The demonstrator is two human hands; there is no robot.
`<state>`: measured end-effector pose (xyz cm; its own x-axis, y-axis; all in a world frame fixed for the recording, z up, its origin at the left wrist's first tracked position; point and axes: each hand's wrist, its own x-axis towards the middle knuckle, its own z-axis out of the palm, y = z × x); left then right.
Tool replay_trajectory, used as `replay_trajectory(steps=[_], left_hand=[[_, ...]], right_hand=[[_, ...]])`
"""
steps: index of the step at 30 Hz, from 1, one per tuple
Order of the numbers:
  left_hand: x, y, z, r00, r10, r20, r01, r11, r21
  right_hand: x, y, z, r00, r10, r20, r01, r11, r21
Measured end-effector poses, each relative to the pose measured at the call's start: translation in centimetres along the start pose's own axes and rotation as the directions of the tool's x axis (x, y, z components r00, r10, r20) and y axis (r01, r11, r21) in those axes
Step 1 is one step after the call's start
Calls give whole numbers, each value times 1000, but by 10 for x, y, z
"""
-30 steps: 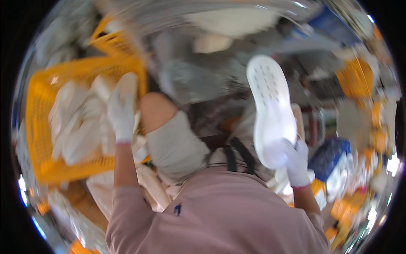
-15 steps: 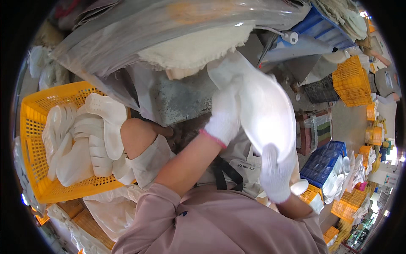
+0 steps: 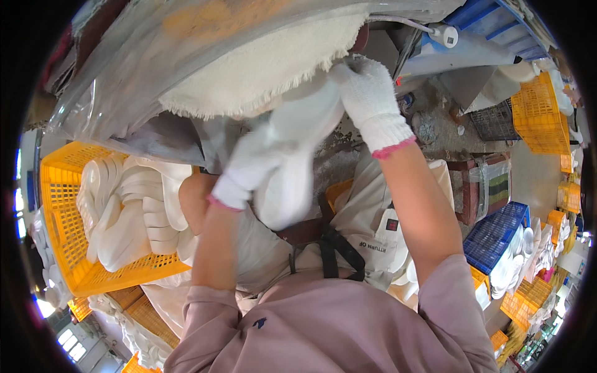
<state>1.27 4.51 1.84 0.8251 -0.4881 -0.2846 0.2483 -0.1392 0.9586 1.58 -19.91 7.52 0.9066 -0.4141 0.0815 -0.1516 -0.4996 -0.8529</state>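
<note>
A white shoe insole (image 3: 287,186), blurred by motion, hangs slantwise in front of me, its upper end close to a cream, fray-edged fabric disc (image 3: 261,68). My left hand (image 3: 249,163), in a white knit glove with a pink cuff, is closed on the insole's middle; its fingers are smeared. At the upper end my right hand (image 3: 368,90), gloved alike, is closed on the edge with its fingers curled. More white insoles (image 3: 127,230) lie stacked in the yellow basket (image 3: 59,211) at my left, beside my knee.
Grey plastic sheeting (image 3: 118,93) drapes over the fabric disc. A small white lamp (image 3: 445,36) on a bent stalk is at the upper right. Blue crate (image 3: 494,233), yellow crate (image 3: 541,115) and a red-brown wooden stool (image 3: 463,189) stand at my right.
The insole has swung left and now tilts the other way. My right hand has moved up from its lower end to the top; my left hand has shifted left and down to its middle.
</note>
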Motion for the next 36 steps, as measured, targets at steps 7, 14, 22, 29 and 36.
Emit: replay_trajectory(steps=[7,14,22,29,36], left_hand=[[57,2,131,968,-65,-242,-126,708,-695],[135,-2,106,997,-84,1,48,563,-825],[26,-8,13,984,163,-71,-159,985,61],[79,2,90,998,-20,-56,-13,841,-541],[24,-3,58,975,54,214,181,363,-914]], right_hand=[[-92,-27,-66,977,85,198,-101,992,72],[-53,6,-38,976,-124,-180,102,986,-129],[13,3,-16,993,105,61,-105,994,9],[-88,-44,-51,932,-153,330,311,806,-504],[-129,-46,-28,750,-133,648,593,570,-568]])
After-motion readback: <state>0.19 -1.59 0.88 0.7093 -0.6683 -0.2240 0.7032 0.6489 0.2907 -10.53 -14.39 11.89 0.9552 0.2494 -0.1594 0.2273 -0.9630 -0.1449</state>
